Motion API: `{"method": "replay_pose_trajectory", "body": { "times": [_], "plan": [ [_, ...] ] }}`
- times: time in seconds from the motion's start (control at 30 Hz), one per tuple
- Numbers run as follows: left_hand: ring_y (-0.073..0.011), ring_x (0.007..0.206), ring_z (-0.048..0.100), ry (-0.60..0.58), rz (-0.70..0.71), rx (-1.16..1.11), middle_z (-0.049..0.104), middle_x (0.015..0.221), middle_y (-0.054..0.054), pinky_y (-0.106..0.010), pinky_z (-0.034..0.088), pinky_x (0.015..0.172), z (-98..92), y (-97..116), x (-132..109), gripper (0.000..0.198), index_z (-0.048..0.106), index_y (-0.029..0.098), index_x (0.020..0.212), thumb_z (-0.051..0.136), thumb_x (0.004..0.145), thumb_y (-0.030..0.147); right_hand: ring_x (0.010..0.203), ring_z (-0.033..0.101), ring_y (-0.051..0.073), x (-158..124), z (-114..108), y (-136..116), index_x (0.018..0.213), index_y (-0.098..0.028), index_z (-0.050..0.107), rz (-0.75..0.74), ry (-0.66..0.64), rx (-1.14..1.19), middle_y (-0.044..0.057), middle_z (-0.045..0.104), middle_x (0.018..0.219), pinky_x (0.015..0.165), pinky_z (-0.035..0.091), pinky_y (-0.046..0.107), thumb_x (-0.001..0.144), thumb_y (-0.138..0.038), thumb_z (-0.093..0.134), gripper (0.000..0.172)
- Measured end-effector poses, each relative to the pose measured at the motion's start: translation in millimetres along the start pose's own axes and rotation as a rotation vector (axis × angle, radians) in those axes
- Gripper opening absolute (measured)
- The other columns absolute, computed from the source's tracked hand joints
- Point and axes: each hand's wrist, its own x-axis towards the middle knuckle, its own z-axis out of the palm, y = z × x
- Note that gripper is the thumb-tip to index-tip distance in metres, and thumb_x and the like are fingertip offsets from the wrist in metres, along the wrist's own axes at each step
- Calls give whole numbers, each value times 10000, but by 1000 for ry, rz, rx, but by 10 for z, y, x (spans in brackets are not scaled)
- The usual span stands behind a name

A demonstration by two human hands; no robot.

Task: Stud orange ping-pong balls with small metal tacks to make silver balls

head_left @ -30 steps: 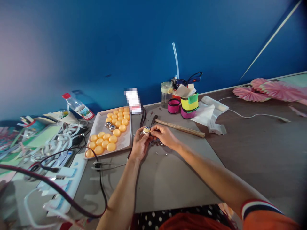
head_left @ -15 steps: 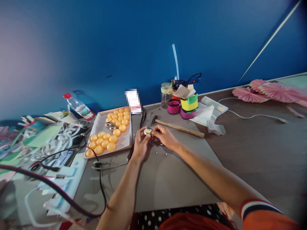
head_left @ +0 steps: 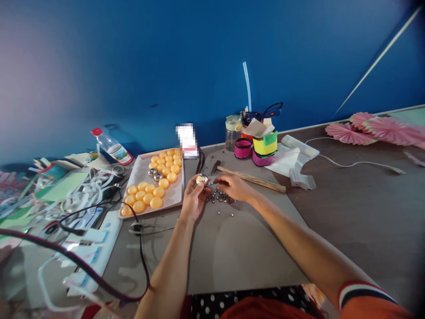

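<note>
head: left hand (head_left: 194,197) grips ball (head_left: 202,178) beside tray edge (head_left: 183,175); right hand (head_left: 232,186) apart, grasp unclear.

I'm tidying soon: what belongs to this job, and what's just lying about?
Probably in use:
- shiny silver round piece in the left hand
- small silver beads by the right hand
- shallow white tray of orange round pieces

Probably lying about:
- clear red-capped plastic bottle
- pink pleated paper fans

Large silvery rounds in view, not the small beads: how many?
3. Two silvery rounds sit close together in the tray, among yellow rounds; the third round is in the left hand. The hands could hide more.
</note>
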Motion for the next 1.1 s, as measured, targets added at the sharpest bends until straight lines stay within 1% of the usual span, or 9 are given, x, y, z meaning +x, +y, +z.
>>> {"method": "replay_pose_trajectory", "body": {
  "times": [0.1, 0.23, 0.37, 0.53, 0.7, 0.8, 0.93, 1.03, 1.1],
  "plan": [
    [-75, 625, 577, -16, -5, -18, 661, 947, -34, -240, 474, 661, -13, 1, -2, 367, 556, 206, 1018, 733, 703, 272, 828, 575, 180, -12, -14, 84, 913, -179, 678, -35, -123, -358, 67, 634, 885, 751, 393, 287, 776, -196, 568, 177],
    [-79, 636, 578, -20, -1, -9, 662, 952, -36, -243, 472, 662, -17, -6, -4, 364, 559, 209, 1017, 733, 705, 278, 886, 589, 192, -12, 35, 79, 861, -172, 680, -83, -161, -615, 87, 648, 913, 793, 358, 296, 815, -153, 505, 181],
    [-80, 635, 578, -16, -1, -4, 662, 939, -33, -243, 470, 659, -11, -5, -6, 359, 561, 209, 1012, 733, 705, 280, 889, 587, 204, -19, 56, 6, 835, -170, 664, -104, -140, -709, 89, 649, 908, 798, 325, 323, 824, -173, 487, 177],
    [-75, 628, 575, 2, -3, -17, 664, 930, -31, -242, 471, 663, -3, 8, -10, 361, 554, 207, 1008, 734, 701, 267, 857, 580, 196, -39, 65, -5, 814, -160, 645, -130, -39, -661, 84, 640, 869, 803, 322, 332, 798, -177, 482, 164],
    [-73, 623, 567, 10, -16, -23, 662, 931, -33, -236, 472, 651, 16, 27, -13, 371, 555, 198, 1004, 742, 690, 266, 784, 559, 160, -26, 105, 5, 658, -166, 547, -123, 159, -307, 56, 613, 816, 735, 382, 285, 677, -105, 473, 97],
    [-74, 635, 565, 6, -11, -18, 656, 933, -34, -230, 473, 648, 23, 26, -12, 361, 562, 194, 999, 739, 693, 267, 655, 535, 119, -7, 131, -22, 595, -179, 450, -20, 250, 34, 52, 608, 884, 600, 402, 252, 624, -120, 465, 67],
    [-73, 636, 568, 3, -17, -12, 654, 932, -31, -231, 478, 654, 18, 9, -8, 353, 564, 197, 1006, 730, 703, 267, 422, 395, 43, 10, 145, -85, 625, -195, 398, 223, 238, 538, 4, 574, 801, 407, 296, 215, 603, -159, 457, 72],
    [-72, 632, 567, 5, -15, -1, 652, 930, -26, -236, 480, 657, 11, -2, -7, 349, 566, 202, 1005, 729, 704, 269, 383, 315, 34, 12, 130, -132, 699, -215, 376, 247, 214, 822, -58, 508, 642, 386, 231, 201, 596, -165, 504, 171],
    [-71, 633, 568, 4, -10, 2, 650, 924, -23, -235, 479, 657, 8, -7, -6, 345, 568, 204, 1003, 729, 705, 270, 383, 318, 37, 11, 116, -151, 737, -219, 392, 223, 176, 921, -83, 465, 585, 397, 232, 200, 616, -192, 565, 214]
  ]
}}
